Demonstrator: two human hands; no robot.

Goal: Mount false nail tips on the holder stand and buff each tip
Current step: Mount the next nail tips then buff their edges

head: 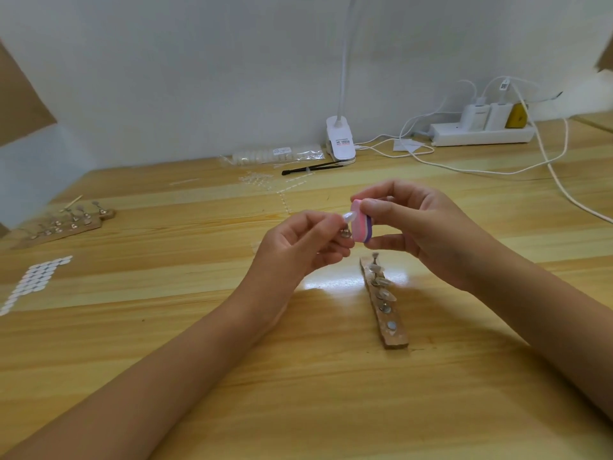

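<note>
My left hand (298, 244) pinches a small metal peg (345, 233) that carries a clear nail tip (350, 216). My right hand (411, 227) grips a pink and purple buffer block (361, 224), whose face touches the tip. Both are held above the table. Below my right hand lies a wooden holder stand (396, 340) with several pegs and clear tips on it; its nearest magnet spot is bare.
A second wooden stand (66, 222) with pegs lies at far left. White sticky pads (33, 282) sit at the left edge. Bagged nail tips (275, 154), loose tips, a black brush (311, 167), a clip lamp (340, 141) and a power strip (481, 132) with cables line the back.
</note>
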